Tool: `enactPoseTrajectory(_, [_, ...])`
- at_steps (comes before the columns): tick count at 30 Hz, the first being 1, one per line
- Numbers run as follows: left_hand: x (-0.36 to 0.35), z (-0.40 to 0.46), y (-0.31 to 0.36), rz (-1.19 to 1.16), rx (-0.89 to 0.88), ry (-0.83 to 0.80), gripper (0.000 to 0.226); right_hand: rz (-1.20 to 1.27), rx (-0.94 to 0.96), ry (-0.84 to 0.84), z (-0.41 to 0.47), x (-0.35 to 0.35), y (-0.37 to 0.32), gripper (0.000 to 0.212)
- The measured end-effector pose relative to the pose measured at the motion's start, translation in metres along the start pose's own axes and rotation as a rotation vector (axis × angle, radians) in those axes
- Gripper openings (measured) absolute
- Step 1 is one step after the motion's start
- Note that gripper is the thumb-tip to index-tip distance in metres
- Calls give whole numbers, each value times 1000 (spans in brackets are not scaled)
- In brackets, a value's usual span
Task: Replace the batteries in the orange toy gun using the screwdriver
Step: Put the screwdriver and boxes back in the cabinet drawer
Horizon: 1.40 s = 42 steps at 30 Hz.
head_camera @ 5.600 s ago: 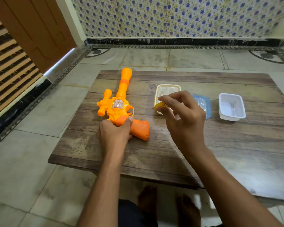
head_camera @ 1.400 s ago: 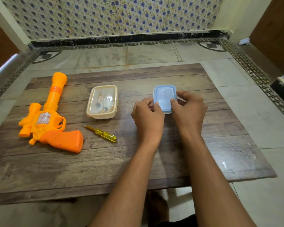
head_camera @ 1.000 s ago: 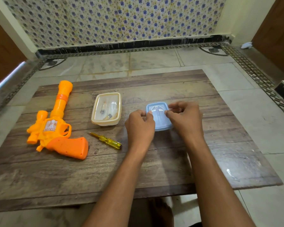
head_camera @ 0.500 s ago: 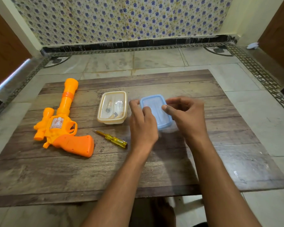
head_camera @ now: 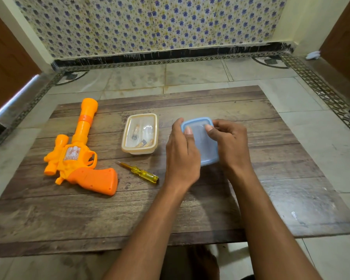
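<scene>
Gripping the blue-lidded box [head_camera: 202,142] from both sides, the left hand [head_camera: 182,156] and right hand [head_camera: 230,146] curl their fingers [head_camera: 187,131] around it. Toy gun [head_camera: 79,152], screwdriver [head_camera: 138,172] and cream box [head_camera: 139,134] lie apart on the table [head_camera: 89,215].

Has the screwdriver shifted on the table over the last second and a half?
No. The screwdriver lies between the toy gun grip and the cream container, as before.

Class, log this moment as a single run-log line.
left hand: grips blue-lidded plastic box | right hand: grips same box | yellow screwdriver: on table | orange toy gun: untouched
</scene>
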State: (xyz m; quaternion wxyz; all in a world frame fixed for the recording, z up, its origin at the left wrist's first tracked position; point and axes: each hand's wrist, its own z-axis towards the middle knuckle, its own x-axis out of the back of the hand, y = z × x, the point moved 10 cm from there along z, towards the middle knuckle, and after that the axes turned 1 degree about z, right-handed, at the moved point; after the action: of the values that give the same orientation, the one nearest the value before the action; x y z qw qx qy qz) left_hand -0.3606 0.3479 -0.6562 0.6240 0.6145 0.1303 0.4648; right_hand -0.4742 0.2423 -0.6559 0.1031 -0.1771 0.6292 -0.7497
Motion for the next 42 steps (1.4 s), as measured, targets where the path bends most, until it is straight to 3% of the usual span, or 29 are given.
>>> enactPoseTrajectory(7, [11, -1, 2, -83, -36, 128, 25, 25, 9, -49, -1, -10, -1, 29])
enactPoseTrajectory(9, [13, 0, -2, -77, -3, 162, 30, 44, 10, -64, -2, -13, -1, 30])
enactPoseTrajectory(13, [22, 1, 1, -15, -62, 240, 34, 42, 29, -77, -4, -18, -5, 18])
enactPoseTrajectory(14, [23, 0, 3, 6, -84, 252, 34, 21, 48, -51, -4, -17, -8, 21])
enactPoseTrajectory(17, [24, -2, 8, 22, -99, 271, 34, -132, 83, 74, -9, -10, -12, 58])
enactPoseTrajectory(20, [28, 0, 4, -3, -95, 314, 35, -256, 79, 150, -13, -6, -13, 66])
enactPoseTrajectory(26, [29, 1, 12, 24, -158, 287, 34, -327, 135, 109, -13, -15, -22, 69])
enactPoseTrajectory(36, [38, 7, 8, 5, -116, 295, 39, -311, 180, 82, -6, -31, -24, 69])
enactPoseTrajectory(42, [30, 6, 6, 68, -116, 174, 42, -253, 127, 47, -5, -27, -17, 68])
